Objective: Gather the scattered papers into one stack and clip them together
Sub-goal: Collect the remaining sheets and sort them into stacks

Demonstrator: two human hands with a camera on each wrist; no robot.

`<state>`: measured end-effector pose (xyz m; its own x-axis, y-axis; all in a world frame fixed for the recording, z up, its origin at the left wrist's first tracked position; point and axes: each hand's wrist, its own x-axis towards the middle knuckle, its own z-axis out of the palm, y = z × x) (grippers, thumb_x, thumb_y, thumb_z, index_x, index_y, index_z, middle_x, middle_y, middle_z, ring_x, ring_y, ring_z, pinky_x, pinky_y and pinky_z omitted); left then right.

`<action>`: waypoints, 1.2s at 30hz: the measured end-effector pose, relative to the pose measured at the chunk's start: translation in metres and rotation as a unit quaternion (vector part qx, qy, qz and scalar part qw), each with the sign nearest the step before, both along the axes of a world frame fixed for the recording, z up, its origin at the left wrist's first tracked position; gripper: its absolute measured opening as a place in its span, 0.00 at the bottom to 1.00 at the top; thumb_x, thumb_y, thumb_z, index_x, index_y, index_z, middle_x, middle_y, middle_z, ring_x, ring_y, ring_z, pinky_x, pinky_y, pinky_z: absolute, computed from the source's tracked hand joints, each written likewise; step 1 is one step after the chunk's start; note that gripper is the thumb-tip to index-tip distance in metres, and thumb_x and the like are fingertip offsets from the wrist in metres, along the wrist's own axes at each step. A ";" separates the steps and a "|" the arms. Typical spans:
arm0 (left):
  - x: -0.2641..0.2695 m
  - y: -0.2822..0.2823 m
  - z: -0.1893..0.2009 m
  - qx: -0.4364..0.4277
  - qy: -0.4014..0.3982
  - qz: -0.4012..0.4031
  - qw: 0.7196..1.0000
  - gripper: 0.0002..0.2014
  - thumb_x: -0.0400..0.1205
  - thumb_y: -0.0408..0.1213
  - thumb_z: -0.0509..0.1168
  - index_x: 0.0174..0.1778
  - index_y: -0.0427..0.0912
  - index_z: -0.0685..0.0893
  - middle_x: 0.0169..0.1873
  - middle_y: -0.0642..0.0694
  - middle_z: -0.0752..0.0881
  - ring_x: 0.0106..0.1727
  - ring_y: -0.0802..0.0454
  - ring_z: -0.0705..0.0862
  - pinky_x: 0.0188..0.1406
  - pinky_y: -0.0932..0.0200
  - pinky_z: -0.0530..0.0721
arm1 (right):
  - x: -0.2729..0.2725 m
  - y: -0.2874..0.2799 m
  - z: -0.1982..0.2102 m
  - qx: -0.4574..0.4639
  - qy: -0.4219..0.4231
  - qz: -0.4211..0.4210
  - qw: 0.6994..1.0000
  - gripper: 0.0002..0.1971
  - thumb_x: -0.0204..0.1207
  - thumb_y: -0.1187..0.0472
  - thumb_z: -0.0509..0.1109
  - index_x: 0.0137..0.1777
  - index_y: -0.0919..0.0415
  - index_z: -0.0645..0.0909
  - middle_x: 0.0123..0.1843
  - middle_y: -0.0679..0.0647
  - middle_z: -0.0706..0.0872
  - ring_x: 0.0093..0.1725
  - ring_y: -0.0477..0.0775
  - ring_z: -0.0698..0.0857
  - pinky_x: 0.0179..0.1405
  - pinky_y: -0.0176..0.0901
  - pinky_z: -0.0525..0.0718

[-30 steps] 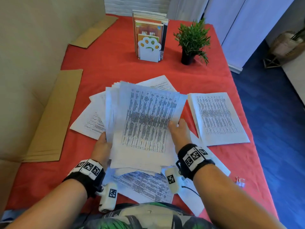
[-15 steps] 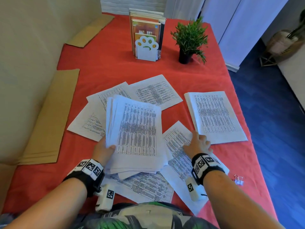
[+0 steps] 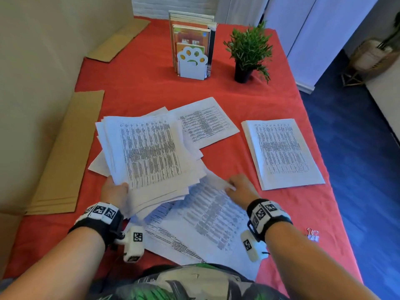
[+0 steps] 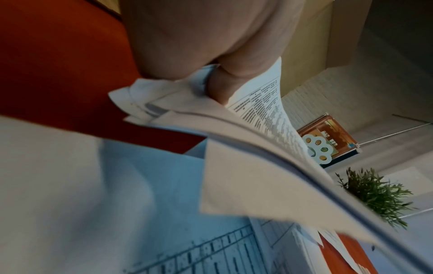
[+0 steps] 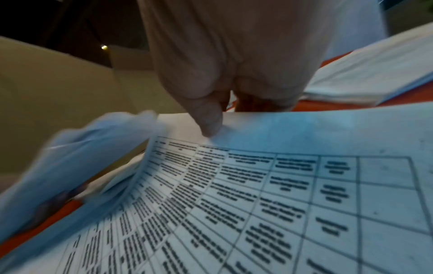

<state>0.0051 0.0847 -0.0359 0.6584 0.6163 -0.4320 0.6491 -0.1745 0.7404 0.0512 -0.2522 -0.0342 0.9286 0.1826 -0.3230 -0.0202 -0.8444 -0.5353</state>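
Note:
My left hand [image 3: 115, 189] grips the near-left corner of a thick stack of printed sheets [image 3: 149, 152], lifted and tilted off the red table; the thumb lies on top in the left wrist view [image 4: 220, 87]. My right hand [image 3: 239, 188] pinches the far edge of a loose printed sheet [image 3: 212, 215], thumb on top [image 5: 208, 118], its edge raised beside the stack. More loose sheets lie under it [image 3: 173, 241] and behind the stack [image 3: 207, 122]. A separate neat pile [image 3: 281, 152] lies at the right. A binder clip [image 3: 312, 234] sits near the table's right edge.
A book stand with a paw-shaped front [image 3: 192, 61] and a small potted plant [image 3: 246, 53] stand at the back. Cardboard strips [image 3: 67, 156] lie along the left wall. The red table [image 3: 147, 89] drops off to a blue floor on the right.
My left hand swung the stack up and to the left. My right hand slid from the sheet's surface to its far edge and pinched it up.

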 end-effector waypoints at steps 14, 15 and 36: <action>-0.007 -0.011 -0.003 -0.001 0.003 0.021 1.000 0.20 0.79 0.23 0.57 0.69 0.32 0.74 0.65 0.30 0.81 0.63 0.32 0.80 0.54 0.50 0.76 | -0.027 0.030 0.000 -0.030 0.069 0.124 0.989 0.35 0.74 0.69 0.64 0.78 0.44 0.62 0.57 0.57 0.86 0.52 0.61 0.86 0.47 0.49 0.83; -0.006 -0.007 -0.001 0.005 -0.005 0.035 0.999 0.21 0.79 0.23 0.57 0.69 0.33 0.75 0.65 0.31 0.81 0.62 0.32 0.80 0.54 0.49 0.76 | -0.023 0.025 0.002 -0.045 0.066 0.133 0.988 0.30 0.76 0.67 0.64 0.76 0.44 0.68 0.59 0.55 0.87 0.56 0.60 0.86 0.52 0.49 0.84; -0.003 -0.030 0.018 0.008 0.043 -0.121 0.992 0.19 0.78 0.19 0.60 0.66 0.19 0.73 0.61 0.25 0.80 0.65 0.26 0.78 0.64 0.41 0.75 | 0.028 0.016 0.050 0.500 0.075 -0.113 0.856 0.04 0.74 0.70 0.73 0.41 0.61 0.88 0.35 0.51 0.90 0.36 0.47 0.87 0.40 0.37 0.85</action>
